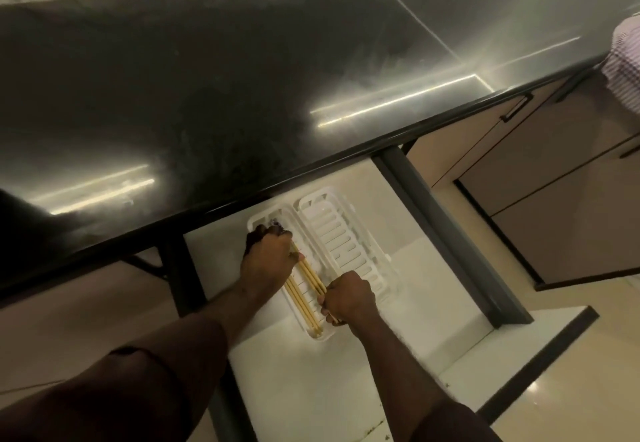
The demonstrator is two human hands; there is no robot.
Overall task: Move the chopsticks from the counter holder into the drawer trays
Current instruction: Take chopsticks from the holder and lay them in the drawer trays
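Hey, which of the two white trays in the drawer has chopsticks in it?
The left tray, under both hands, holds the chopsticks; the right tray beside it shows only bare slats.

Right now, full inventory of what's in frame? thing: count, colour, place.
counter: one, glossy black, across the top, above the drawer
drawer: one, white floor with dark sides, pulled open under the counter
trays: two, white slotted, side by side in the drawer; the right one looks empty
chopsticks: several, exact count unclear, light wood, lying lengthwise in the left tray
cabinet fronts: beige with dark handles, right of the drawer
cloth: one, pale checked, far right edge
left hand: on the chopsticks' far end
right hand: closed on chopsticks at the near end
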